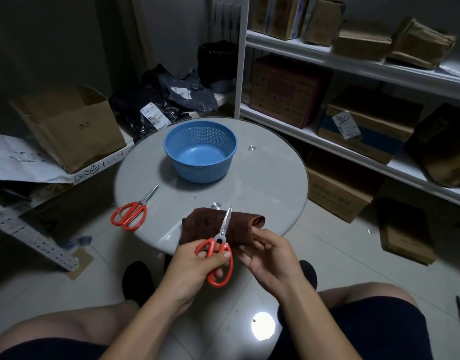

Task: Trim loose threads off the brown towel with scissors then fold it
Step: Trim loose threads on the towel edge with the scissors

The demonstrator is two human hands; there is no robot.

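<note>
The brown towel (pixel 205 224) lies bunched at the near edge of the round table (pixel 270 172), partly hanging over it. My left hand (pixel 195 266) grips the orange handles of a pair of scissors (pixel 222 236), whose closed blades point up and away across the towel. My right hand (pixel 270 255) pinches the towel's right edge from below. A second pair of orange-handled scissors (pixel 132 210) lies on the table to the left, untouched.
A blue plastic basket (pixel 200 152) stands at the table's middle-back. White shelves (pixel 379 66) with cardboard boxes run along the right. An open cardboard box (pixel 70 126) and dark bags (pixel 166 100) sit at the left and back. My knees are below the table.
</note>
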